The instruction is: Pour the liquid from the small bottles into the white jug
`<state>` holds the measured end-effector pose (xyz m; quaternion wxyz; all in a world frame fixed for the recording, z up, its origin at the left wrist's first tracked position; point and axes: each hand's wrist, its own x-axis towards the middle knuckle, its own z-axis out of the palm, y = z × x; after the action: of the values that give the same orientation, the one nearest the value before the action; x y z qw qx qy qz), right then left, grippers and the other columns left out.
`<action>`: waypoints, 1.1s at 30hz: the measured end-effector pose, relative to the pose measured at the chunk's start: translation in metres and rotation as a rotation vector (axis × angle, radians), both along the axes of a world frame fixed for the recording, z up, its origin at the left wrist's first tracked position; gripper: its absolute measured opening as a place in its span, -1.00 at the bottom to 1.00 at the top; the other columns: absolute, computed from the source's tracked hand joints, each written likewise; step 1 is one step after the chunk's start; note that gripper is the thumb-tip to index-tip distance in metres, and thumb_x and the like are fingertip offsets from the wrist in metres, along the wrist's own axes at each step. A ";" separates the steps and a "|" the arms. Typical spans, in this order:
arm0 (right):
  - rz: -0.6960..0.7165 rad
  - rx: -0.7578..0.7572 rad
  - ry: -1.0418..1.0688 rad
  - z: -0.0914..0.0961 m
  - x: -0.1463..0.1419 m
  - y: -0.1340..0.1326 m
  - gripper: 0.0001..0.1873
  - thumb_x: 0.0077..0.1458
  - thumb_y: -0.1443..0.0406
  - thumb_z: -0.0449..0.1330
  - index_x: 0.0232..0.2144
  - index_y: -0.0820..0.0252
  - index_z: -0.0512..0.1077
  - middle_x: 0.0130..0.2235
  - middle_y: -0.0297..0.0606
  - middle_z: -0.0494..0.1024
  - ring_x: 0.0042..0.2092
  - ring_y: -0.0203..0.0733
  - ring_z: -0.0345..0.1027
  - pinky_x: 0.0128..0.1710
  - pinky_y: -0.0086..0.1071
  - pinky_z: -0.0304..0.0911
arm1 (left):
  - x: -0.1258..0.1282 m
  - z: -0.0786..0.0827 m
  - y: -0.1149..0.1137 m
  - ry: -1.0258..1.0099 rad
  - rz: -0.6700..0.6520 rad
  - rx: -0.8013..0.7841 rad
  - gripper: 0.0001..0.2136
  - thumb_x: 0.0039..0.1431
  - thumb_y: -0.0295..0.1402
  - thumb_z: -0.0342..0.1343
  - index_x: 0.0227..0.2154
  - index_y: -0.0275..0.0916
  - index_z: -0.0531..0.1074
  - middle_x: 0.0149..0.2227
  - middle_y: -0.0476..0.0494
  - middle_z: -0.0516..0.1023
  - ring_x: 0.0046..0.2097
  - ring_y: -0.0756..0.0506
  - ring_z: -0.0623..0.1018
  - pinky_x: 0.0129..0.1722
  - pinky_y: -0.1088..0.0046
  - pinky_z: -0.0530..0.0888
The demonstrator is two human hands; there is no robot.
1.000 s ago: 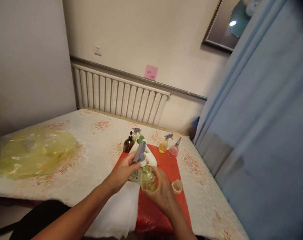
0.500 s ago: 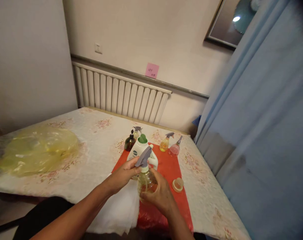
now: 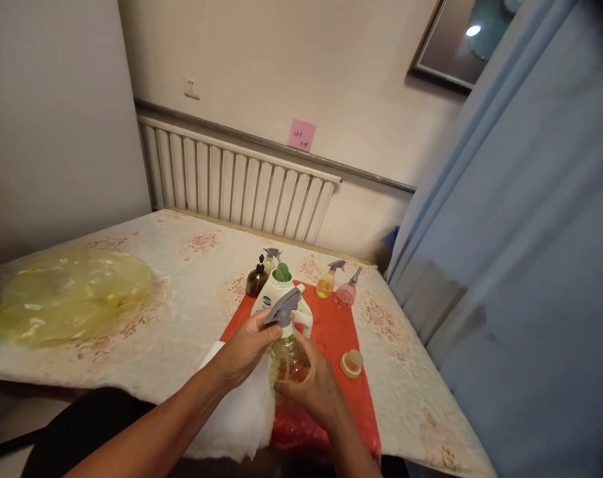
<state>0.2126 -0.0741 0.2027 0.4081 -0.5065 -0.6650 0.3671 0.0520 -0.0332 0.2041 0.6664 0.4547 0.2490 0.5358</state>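
Observation:
My right hand (image 3: 314, 388) is wrapped round the body of a small clear spray bottle (image 3: 286, 358) of yellowish liquid, held over the red mat (image 3: 338, 332). My left hand (image 3: 244, 345) pinches the bottle's grey trigger head (image 3: 281, 310) at the neck. Just behind stands a white jug (image 3: 276, 292) with a green spout. At the mat's far edge are a dark brown pump bottle (image 3: 256, 279), a yellow spray bottle (image 3: 326, 284) and a pink spray bottle (image 3: 347, 292). A small round cap (image 3: 351, 363) lies on the mat to the right of my hands.
A white cloth (image 3: 231, 411) hangs over the table's near edge under my left forearm. A crumpled yellow plastic bag (image 3: 67, 292) lies at the left of the floral tablecloth. A radiator (image 3: 231, 179) runs along the wall; a blue curtain (image 3: 520, 265) hangs close on the right.
The bottle and both hands have come slightly nearer and lower. The grey trigger head has turned in my left hand, its nozzle now pointing more to the right.

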 end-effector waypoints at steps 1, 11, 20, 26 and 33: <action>0.005 -0.003 0.005 0.001 0.000 0.000 -0.34 -0.31 0.44 0.34 -0.04 0.16 0.43 -0.03 -0.20 0.57 -0.04 -0.02 0.45 0.04 -0.19 0.34 | 0.000 0.000 0.000 -0.012 -0.009 -0.002 -0.61 0.00 -0.25 0.37 -0.09 -0.25 0.57 -0.22 -0.15 0.60 -0.19 -0.10 0.50 -0.12 0.41 0.33; 0.057 -0.056 0.056 0.002 0.002 -0.002 -0.32 -0.32 0.47 0.35 -0.03 0.16 0.45 -0.11 -0.29 0.59 -0.13 -0.09 0.46 -0.08 -0.27 0.37 | -0.005 0.002 0.000 0.040 -0.090 0.051 -0.61 0.04 -0.19 0.35 -0.08 -0.23 0.52 -0.18 -0.16 0.63 -0.20 -0.09 0.51 -0.11 0.40 0.34; 0.061 -0.055 0.047 0.006 -0.003 -0.004 -0.28 -0.31 0.48 0.33 0.02 0.17 0.43 -0.16 -0.31 0.58 -0.20 -0.13 0.45 -0.16 -0.31 0.37 | -0.003 0.002 -0.003 -0.010 -0.121 0.045 -0.63 0.01 -0.18 0.36 -0.16 -0.23 0.49 -0.21 -0.13 0.57 -0.19 -0.10 0.51 -0.11 0.37 0.34; 0.052 -0.049 0.030 0.002 -0.003 -0.003 -0.39 -0.31 0.47 0.33 -0.08 0.18 0.46 -0.19 -0.31 0.58 -0.23 -0.15 0.44 -0.19 -0.32 0.37 | -0.008 -0.003 0.001 0.062 -0.028 0.056 -0.64 -0.03 -0.26 0.40 -0.16 -0.21 0.54 -0.21 -0.08 0.53 -0.18 -0.06 0.44 -0.15 0.44 0.27; 0.032 -0.044 0.005 0.003 -0.003 -0.003 -0.33 -0.30 0.46 0.35 -0.02 0.19 0.45 -0.16 -0.28 0.60 -0.19 -0.11 0.45 -0.11 -0.27 0.38 | -0.005 -0.002 -0.002 0.017 -0.017 0.024 -0.62 -0.03 -0.27 0.38 -0.12 -0.24 0.55 -0.17 -0.14 0.57 -0.14 -0.13 0.46 -0.11 0.40 0.28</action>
<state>0.2094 -0.0772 0.2059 0.3927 -0.5035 -0.6638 0.3894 0.0472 -0.0351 0.2024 0.6634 0.4693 0.2445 0.5291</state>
